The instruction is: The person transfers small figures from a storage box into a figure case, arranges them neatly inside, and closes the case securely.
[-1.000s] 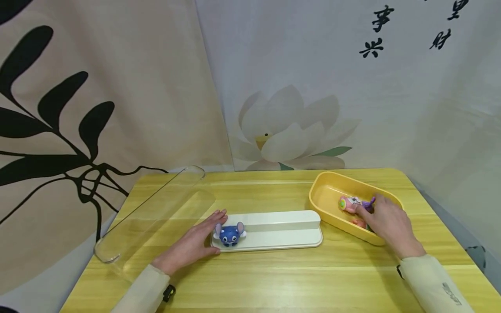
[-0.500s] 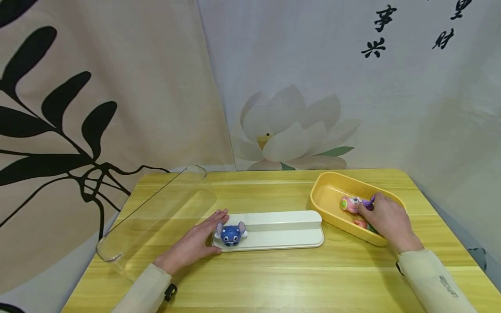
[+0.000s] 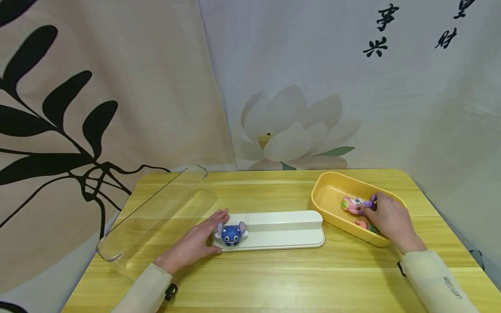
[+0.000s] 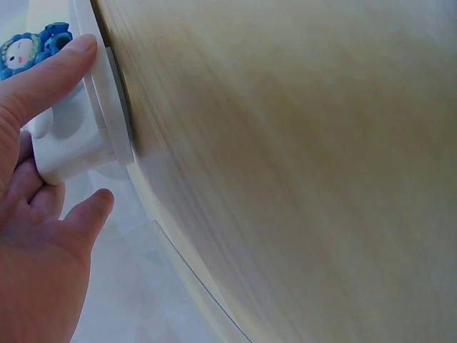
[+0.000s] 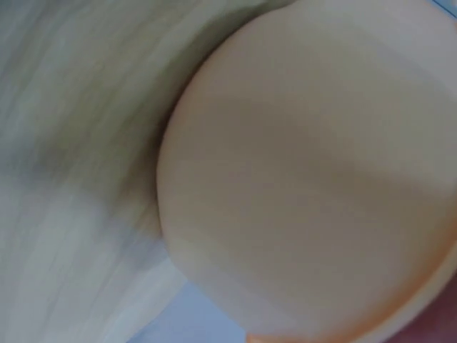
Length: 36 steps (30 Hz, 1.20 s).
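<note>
My left hand (image 3: pixel 199 238) holds the left end of a long white stepped display base (image 3: pixel 285 238), its thumb at the front edge and its fingers along the back corner. On that end of the base stands a blue big-eared toy figurine (image 3: pixel 232 234), seen from behind in the left wrist view. At the right, my right hand (image 3: pixel 391 219) reaches into a yellow tray (image 3: pixel 332 182) and pinches a small pink and purple toy figurine (image 3: pixel 354 205) by its purple end. Another pinkish-red and green figurine (image 3: pixel 363 224) lies under the hand, partly hidden.
A long clear plastic cover (image 3: pixel 156 217) lies slantwise at the left of the wooden table (image 3: pixel 266 278), its near end close to the table's left edge. Behind the table hangs a printed cloth (image 3: pixel 297 65).
My right hand has shifted very slightly, and a little more of the purple part shows. The left hand, the base and the blue figurine stay as they were.
</note>
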Motion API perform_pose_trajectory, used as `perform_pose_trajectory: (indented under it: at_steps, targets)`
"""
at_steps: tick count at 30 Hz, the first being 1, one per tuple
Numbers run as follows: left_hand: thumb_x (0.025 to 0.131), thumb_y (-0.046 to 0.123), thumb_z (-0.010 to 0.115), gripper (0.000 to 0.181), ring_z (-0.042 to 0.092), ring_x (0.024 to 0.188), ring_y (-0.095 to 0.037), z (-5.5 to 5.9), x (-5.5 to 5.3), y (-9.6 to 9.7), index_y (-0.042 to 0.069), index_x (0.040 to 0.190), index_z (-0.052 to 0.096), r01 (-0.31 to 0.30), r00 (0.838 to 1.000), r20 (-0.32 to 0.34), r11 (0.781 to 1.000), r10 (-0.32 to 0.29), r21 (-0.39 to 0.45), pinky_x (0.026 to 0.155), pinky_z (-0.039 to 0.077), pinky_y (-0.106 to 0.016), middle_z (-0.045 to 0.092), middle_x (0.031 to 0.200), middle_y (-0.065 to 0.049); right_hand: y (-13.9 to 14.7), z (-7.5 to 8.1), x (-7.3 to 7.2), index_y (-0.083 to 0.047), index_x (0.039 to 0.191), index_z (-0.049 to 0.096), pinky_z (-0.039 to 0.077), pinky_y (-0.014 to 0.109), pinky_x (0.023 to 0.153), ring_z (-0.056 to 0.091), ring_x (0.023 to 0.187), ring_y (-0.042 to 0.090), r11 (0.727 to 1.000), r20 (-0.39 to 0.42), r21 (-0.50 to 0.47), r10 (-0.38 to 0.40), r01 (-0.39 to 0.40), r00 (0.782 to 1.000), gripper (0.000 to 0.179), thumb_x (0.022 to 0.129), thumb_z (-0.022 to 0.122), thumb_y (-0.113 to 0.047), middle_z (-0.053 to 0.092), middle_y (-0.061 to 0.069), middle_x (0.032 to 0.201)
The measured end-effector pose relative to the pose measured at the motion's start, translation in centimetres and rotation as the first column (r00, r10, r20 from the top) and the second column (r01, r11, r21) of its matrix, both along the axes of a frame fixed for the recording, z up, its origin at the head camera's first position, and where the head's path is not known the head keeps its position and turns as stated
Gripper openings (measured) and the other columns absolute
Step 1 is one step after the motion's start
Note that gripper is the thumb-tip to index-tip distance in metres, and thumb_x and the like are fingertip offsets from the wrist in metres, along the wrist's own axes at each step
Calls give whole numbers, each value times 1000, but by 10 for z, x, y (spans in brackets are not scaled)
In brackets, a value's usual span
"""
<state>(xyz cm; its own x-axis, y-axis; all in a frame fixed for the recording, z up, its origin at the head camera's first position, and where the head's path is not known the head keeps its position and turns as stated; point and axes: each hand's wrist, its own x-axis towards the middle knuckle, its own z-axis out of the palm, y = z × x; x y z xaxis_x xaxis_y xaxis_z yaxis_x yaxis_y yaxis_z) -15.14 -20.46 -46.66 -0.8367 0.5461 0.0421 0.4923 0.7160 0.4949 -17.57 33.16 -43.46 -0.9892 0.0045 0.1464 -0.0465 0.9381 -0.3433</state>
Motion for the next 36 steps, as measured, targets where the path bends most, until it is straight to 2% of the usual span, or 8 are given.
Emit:
perform_pose_trajectory:
  at_steps: [4, 9, 17, 26, 29, 33, 36]
  targets:
    - [78, 11, 90, 98, 22, 156, -29, 0, 0, 0, 10, 160, 37, -2, 1000, -1, 1000, 2, -3, 119, 30, -62, 23, 171, -5, 1, 5, 3, 2, 97, 59, 44, 42, 56, 54, 69, 28, 999, -14, -37, -6, 5, 1000, 30, 91, 75, -23, 60, 11, 79]
    - [78, 12, 90, 98, 23, 156, -29, 1, 0, -1, 9, 160, 37, -1, 1000, -5, 1000, 1, -4, 119, 30, -61, 24, 170, -6, 2, 11, 8, 9, 110, 60, 47, 48, 62, 55, 78, 34, 997, 5, -70, -30, 30, 1000, 40, 91, 75, -23, 62, 21, 92]
    - [77, 12, 90, 99, 23, 156, -30, 0, 1, -1, 10, 160, 37, -5, 1000, -1, 1000, 5, -1, 117, 30, -64, 25, 170, -8, 0, 20, 19, 8, 114, 62, 41, 34, 61, 54, 79, 31, 993, -36, -114, -41, 36, 999, 39, 90, 75, -20, 62, 20, 95]
    - [77, 12, 90, 98, 23, 156, -30, 0, 1, 0, 9, 160, 37, -3, 1000, -3, 1000, 3, 9, 119, 30, -61, 25, 170, -8, -9, 31, 32, 4, 120, 64, 45, 36, 67, 56, 87, 34, 980, -87, -197, -30, 12, 996, 37, 90, 74, -17, 63, 24, 110]
    - [77, 12, 91, 99, 23, 156, -31, 0, 0, 0, 9, 160, 37, 2, 1000, -1, 1000, -2, 18, 119, 29, -62, 25, 170, -8, -14, 35, 37, 2, 122, 64, 47, 30, 68, 57, 90, 33, 972, -93, -233, -18, -4, 996, 37, 92, 74, -17, 62, 22, 113]
    - [76, 11, 91, 99, 23, 156, -31, 0, 0, 0, 8, 160, 37, 1, 1000, -4, 1000, -1, 17, 119, 30, -61, 25, 170, -9, -22, 42, 44, 1, 124, 64, 46, 9, 68, 61, 99, 35, 958, -100, -285, 11, -39, 995, 36, 93, 74, -15, 61, 22, 117]
    - [76, 12, 91, 99, 23, 156, -31, 0, 0, 1, 8, 160, 37, -1, 1000, -3, 1000, 1, 16, 119, 30, -61, 25, 170, -9, -28, 46, 48, 0, 126, 64, 45, 1, 73, 62, 106, 38, 947, -104, -314, 32, -63, 994, 36, 94, 73, -12, 60, 22, 121]
